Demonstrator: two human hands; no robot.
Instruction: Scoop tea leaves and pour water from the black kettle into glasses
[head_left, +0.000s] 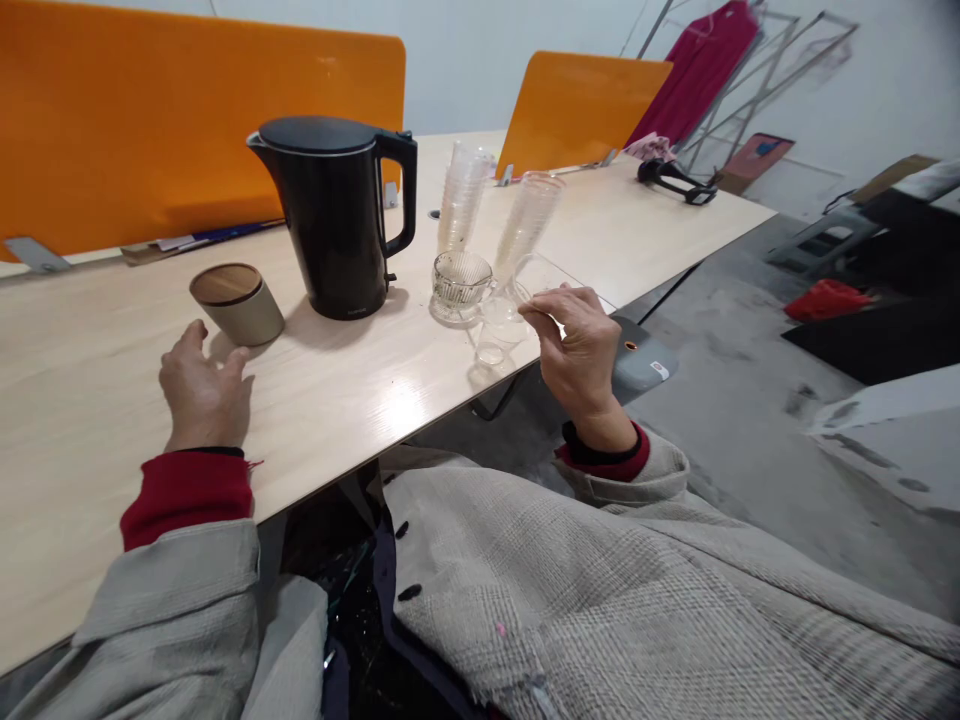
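Note:
My right hand [579, 350] pinches the rim of a clear plastic cup [501, 325] at the table's near edge, fingers closed on it. A ribbed glass cup [460, 283] stands just left of it. Two tilted stacks of clear plastic cups [463, 197] rise behind them. My left hand [201, 390] rests flat on the wooden table [90, 330], fingers spread, holding nothing, close to a beige canister with a wooden lid [236, 302]. A black electric kettle [337, 215] stands upright between the canister and the cups.
Orange dividers [150, 110] line the back of the table. A black object [679, 180] lies at the far right end. Beyond the table edge are a grey chair seat [645, 360], concrete floor, a red item [825, 298] and a clothes rack.

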